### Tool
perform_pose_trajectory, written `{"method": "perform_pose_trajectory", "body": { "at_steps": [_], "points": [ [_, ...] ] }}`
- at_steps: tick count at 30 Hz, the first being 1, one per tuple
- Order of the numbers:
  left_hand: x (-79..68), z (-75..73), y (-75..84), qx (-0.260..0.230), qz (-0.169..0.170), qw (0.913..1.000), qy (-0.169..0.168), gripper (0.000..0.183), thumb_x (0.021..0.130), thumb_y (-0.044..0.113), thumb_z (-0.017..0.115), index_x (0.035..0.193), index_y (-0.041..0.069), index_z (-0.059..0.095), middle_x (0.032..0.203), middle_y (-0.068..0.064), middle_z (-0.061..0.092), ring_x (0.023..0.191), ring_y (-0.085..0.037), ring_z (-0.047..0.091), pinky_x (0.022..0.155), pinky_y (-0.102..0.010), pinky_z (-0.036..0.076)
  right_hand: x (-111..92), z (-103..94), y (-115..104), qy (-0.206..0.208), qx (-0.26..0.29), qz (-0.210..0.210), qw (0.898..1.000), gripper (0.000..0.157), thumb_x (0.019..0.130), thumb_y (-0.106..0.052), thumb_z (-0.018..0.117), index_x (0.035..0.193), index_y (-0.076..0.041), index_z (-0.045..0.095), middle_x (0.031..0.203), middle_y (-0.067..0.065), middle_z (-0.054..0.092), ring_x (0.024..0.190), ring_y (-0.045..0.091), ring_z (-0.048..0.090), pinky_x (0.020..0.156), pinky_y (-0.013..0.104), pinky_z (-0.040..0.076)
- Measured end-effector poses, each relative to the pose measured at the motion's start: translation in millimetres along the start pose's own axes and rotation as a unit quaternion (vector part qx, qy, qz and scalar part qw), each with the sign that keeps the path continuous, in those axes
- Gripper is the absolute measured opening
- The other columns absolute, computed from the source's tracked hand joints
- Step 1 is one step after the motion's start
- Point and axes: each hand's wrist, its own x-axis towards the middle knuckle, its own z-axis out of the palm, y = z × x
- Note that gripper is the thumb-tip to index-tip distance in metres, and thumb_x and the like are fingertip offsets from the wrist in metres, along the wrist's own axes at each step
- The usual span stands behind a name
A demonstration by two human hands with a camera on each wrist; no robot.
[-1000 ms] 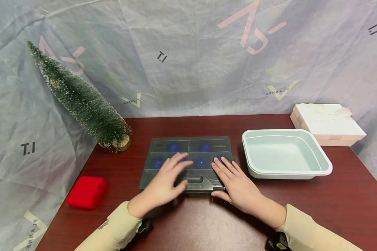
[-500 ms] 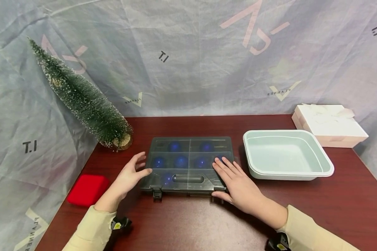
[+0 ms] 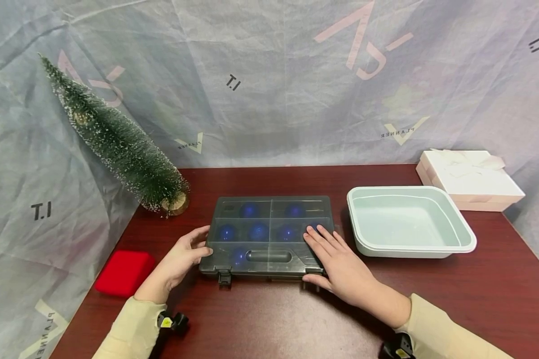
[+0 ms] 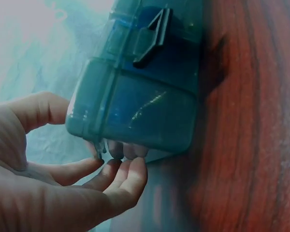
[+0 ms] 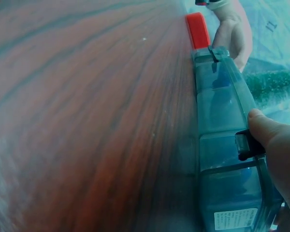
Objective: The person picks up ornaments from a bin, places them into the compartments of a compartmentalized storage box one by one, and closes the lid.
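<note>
A see-through grey compartment box (image 3: 269,252) lies on the table with its lid down, with several blue balls (image 3: 258,231) showing through. My left hand (image 3: 179,259) grips its left edge, thumb on the lid's rim. In the left wrist view, the fingers (image 4: 128,186) curl against the side wall. My right hand (image 3: 346,269) rests on the lid's right part with straight fingers. Its thumb (image 5: 266,128) is by the black right latch (image 5: 249,144). The left latch (image 3: 224,277) sticks out from the front edge.
A pale green basin (image 3: 400,219) stands right of the box, with a white gift box (image 3: 476,174) behind it. A red case (image 3: 125,273) lies near my left forearm. A small frosted Christmas tree (image 3: 117,139) leans at the back left against a grey cloth (image 3: 269,119).
My left hand has moved left from over the lid to the box's left edge and now holds it. The left latch has come into view. My right hand has stayed in place.
</note>
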Motion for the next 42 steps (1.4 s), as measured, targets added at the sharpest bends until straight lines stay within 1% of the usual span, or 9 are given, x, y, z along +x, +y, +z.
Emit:
{"method": "perform_pose_trajectory", "body": {
  "at_steps": [9,21,28,30,32,33,36,39,42],
  "points": [
    [2.0,-4.5,-7.2,-0.058,-0.003,0.9981,-0.024,0.074,0.091,-0.008,0.056,0.157,-0.007,0.024,0.129,-0.021,0.058,0.100,-0.015,0.066,0.078,-0.029,0.055,1.7,-1.8,-0.7,-0.017,0.004,0.009,1.000,0.087,0.090,-0.055,0.070,0.153,0.000,0.043,0.160,0.016,0.038,0.148,0.036,0.031,0.115,0.057,0.026],
    [3.5,-4.8,-12.3,-0.085,0.001,0.9959,-0.032,0.071,0.092,-0.010,0.055,0.156,-0.008,0.025,0.126,-0.016,0.059,0.101,-0.016,0.066,0.080,-0.030,0.055,12.9,-17.1,-4.6,-0.058,0.023,0.036,0.997,0.085,0.088,-0.051,0.076,0.149,0.002,0.048,0.156,0.019,0.042,0.145,0.040,0.034,0.113,0.058,0.029],
    [2.9,-6.2,-11.8,-0.082,-0.003,0.9959,-0.040,0.071,0.092,-0.009,0.054,0.156,-0.009,0.023,0.129,-0.018,0.057,0.103,-0.015,0.064,0.083,-0.029,0.054,35.7,-32.9,-25.4,-0.043,0.181,0.036,0.982,0.050,0.099,-0.031,0.067,0.142,-0.006,0.058,0.147,0.011,0.054,0.138,0.028,0.046,0.109,0.050,0.039],
    [3.3,-6.4,-11.6,-0.083,-0.005,0.9957,-0.041,0.071,0.092,-0.009,0.055,0.156,-0.009,0.023,0.129,-0.018,0.057,0.103,-0.015,0.064,0.083,-0.029,0.054,41.3,-34.0,-35.6,-0.055,0.273,0.020,0.960,0.042,0.102,-0.022,0.063,0.141,-0.007,0.058,0.143,0.007,0.057,0.133,0.022,0.051,0.107,0.046,0.042],
    [3.5,-6.4,-11.4,-0.085,-0.005,0.9955,-0.041,0.070,0.092,-0.009,0.055,0.155,-0.009,0.024,0.128,-0.018,0.057,0.103,-0.015,0.064,0.082,-0.029,0.054,45.5,-31.7,-46.5,-0.082,0.372,0.008,0.924,0.038,0.105,-0.016,0.058,0.141,-0.007,0.057,0.138,0.007,0.061,0.128,0.022,0.056,0.105,0.042,0.044],
    [3.5,-6.4,-11.5,-0.086,-0.006,0.9954,-0.040,0.070,0.092,-0.009,0.055,0.155,-0.009,0.024,0.128,-0.017,0.057,0.103,-0.015,0.064,0.082,-0.029,0.054,47.2,-29.6,-52.0,-0.101,0.424,0.011,0.900,0.037,0.105,-0.014,0.056,0.142,-0.006,0.056,0.136,0.007,0.062,0.126,0.023,0.058,0.105,0.040,0.044],
    [3.6,-6.5,-12.0,-0.089,-0.008,0.9951,-0.041,0.070,0.092,-0.010,0.054,0.155,-0.010,0.023,0.127,-0.016,0.058,0.103,-0.015,0.065,0.082,-0.029,0.055,50.7,-19.1,-67.6,-0.165,0.572,0.037,0.803,0.037,0.107,-0.012,0.051,0.143,-0.002,0.055,0.132,0.012,0.065,0.124,0.033,0.059,0.104,0.044,0.045],
    [3.6,-6.5,-12.4,-0.089,-0.006,0.9951,-0.041,0.070,0.092,-0.009,0.055,0.155,-0.010,0.023,0.126,-0.017,0.059,0.103,-0.016,0.065,0.082,-0.030,0.055,53.3,-6.4,-80.0,-0.212,0.665,0.086,0.711,0.039,0.108,-0.015,0.048,0.143,0.002,0.053,0.132,0.018,0.064,0.124,0.039,0.058,0.104,0.050,0.044],
    [3.4,-6.6,-12.6,-0.087,-0.004,0.9954,-0.041,0.070,0.093,-0.008,0.055,0.155,-0.009,0.024,0.126,-0.018,0.060,0.103,-0.017,0.065,0.083,-0.030,0.055,54.9,7.3,-88.3,-0.240,0.713,0.128,0.646,0.043,0.109,-0.017,0.047,0.145,0.005,0.050,0.134,0.024,0.061,0.124,0.037,0.058,0.105,0.051,0.044]
  ]
}}
